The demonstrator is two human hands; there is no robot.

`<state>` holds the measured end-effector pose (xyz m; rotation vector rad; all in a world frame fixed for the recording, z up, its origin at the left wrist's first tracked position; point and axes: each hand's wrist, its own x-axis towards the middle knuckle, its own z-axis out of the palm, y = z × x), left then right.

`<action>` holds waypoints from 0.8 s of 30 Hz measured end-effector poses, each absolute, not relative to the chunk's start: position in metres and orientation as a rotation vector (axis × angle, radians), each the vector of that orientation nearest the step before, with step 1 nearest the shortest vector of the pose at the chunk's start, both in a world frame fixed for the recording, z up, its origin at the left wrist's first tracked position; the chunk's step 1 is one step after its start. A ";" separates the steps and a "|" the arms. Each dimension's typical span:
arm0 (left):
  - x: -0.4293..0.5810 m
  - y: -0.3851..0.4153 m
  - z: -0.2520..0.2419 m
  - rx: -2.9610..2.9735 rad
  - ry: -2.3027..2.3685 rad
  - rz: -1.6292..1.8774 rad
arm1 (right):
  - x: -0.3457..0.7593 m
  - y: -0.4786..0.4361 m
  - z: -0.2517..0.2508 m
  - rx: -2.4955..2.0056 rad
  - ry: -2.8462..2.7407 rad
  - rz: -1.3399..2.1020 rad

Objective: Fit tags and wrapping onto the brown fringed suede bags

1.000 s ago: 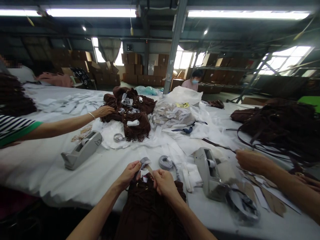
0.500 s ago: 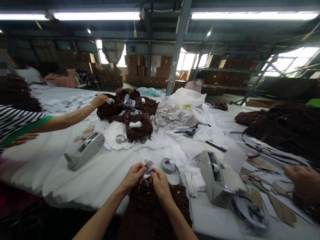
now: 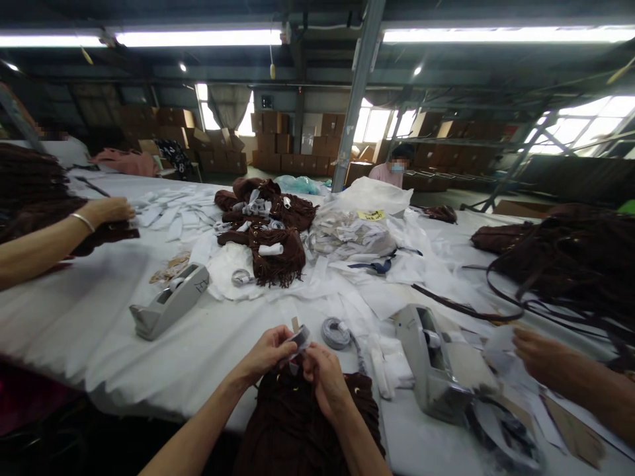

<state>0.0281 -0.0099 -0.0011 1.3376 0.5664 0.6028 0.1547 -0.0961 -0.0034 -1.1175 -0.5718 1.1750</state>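
Observation:
Pinched in my left hand (image 3: pixel 272 352) is a grey coiled strip (image 3: pixel 300 336), with a small beige tab (image 3: pixel 296 324) standing up from it. Close by on the right, my right hand (image 3: pixel 322 373) has its fingers pressed together at the top edge of a dark brown bag (image 3: pixel 302 430). What those fingertips hold, if anything, is hidden. The bag has gold eyelets and fringed sides and lies at the table's front edge, below both hands. A second grey coil (image 3: pixel 336 332) rests on the white table cover just beyond my right hand.
Tape dispensers stand left (image 3: pixel 171 301) and right (image 3: pixel 429 363). Brown fringed bags (image 3: pixel 278 254) are piled ahead, beside a plastic bag of pale scraps (image 3: pixel 354 235). Co-workers' hands reach in from the left (image 3: pixel 106 210) and right (image 3: pixel 540 354). Brown straps (image 3: pixel 461 307) lie at right.
My right hand has moved slightly down and right, away from the coiled strip. The left co-worker's hand went from the bag pile to the brown stack; the right co-worker's hand moved inward.

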 end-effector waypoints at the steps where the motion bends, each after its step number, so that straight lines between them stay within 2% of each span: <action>1: 0.028 -0.009 -0.001 1.340 0.561 0.591 | 0.156 -0.098 -0.002 -1.046 -0.542 1.222; 6: 0.031 -0.005 0.000 1.339 0.512 0.515 | 0.160 -0.099 -0.003 -0.846 -0.399 1.395; 13: 0.036 0.000 0.002 1.336 0.471 0.528 | 0.156 -0.086 -0.007 -0.867 -0.409 1.289; 24: 0.045 -0.001 -0.006 1.367 0.672 0.657 | 0.165 -0.069 -0.015 -1.265 -0.515 1.123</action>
